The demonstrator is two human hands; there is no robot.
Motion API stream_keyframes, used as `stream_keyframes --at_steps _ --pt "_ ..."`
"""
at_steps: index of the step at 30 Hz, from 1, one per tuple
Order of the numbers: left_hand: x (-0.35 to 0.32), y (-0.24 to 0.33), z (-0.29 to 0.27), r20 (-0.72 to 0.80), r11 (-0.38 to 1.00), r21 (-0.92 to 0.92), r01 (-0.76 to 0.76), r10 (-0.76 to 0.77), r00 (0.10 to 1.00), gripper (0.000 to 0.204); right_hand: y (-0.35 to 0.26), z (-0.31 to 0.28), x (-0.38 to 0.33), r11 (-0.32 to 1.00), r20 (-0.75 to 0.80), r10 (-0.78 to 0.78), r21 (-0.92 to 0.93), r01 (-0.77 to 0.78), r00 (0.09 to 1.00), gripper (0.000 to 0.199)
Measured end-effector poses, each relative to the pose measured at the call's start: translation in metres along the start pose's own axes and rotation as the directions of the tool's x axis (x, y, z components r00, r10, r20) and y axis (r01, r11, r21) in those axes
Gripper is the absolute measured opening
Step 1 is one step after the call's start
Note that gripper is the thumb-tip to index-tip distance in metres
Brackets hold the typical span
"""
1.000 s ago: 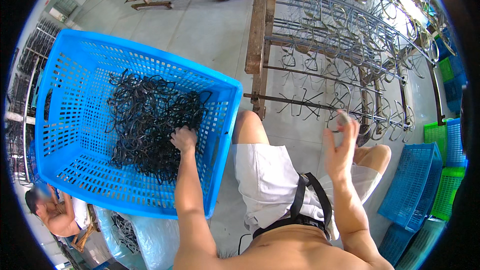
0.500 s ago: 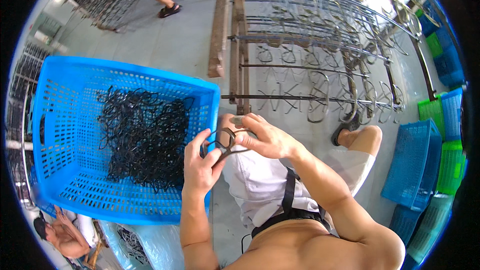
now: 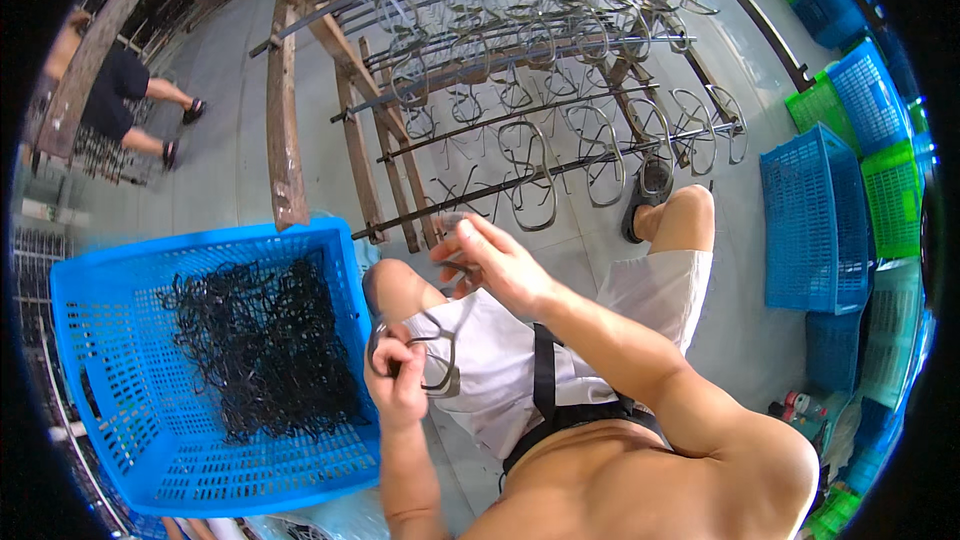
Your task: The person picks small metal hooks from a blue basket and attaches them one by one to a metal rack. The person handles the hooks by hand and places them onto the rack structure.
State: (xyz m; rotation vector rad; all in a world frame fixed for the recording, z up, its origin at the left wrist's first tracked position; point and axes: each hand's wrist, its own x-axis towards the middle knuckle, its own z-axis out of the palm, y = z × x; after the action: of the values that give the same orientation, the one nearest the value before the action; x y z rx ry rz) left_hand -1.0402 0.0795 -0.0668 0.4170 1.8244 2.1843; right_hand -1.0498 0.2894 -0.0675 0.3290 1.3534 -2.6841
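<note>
Frames fill much of the rack [image 3: 560, 110], yet the basket [image 3: 120, 380] holds plenty; your left hand [image 3: 400, 380] pinches one frame [image 3: 430, 360], right hand [image 3: 490, 260] fingers curl round another.

Bright daylight, soft shadows; fisheye-bent edges, black rim

A dark eyeglass frame [image 3: 425, 360] is held upright over the lap, lens rims empty.

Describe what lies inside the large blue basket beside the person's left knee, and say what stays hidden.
Inside the blue basket lies a tangled heap of black eyeglass frames. Bare mesh floor shows around it; the floor beneath the heap is covered.
</note>
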Motion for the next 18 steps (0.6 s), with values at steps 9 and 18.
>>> stream_keyframes --at_steps 9,18 --pt "0.028 -0.027 0.065 -0.099 0.944 0.225 -0.242 0.269 0.958 0.009 0.035 0.025 -0.015 0.903 -0.313 -0.429 -0.145 0.404 0.847 0.031" --pt "0.097 -0.053 0.068 -0.223 0.970 0.225 0.090 -0.038 0.974 0.021 0.043 0.000 0.029 0.896 -0.647 -0.441 -0.274 0.350 0.622 0.025"
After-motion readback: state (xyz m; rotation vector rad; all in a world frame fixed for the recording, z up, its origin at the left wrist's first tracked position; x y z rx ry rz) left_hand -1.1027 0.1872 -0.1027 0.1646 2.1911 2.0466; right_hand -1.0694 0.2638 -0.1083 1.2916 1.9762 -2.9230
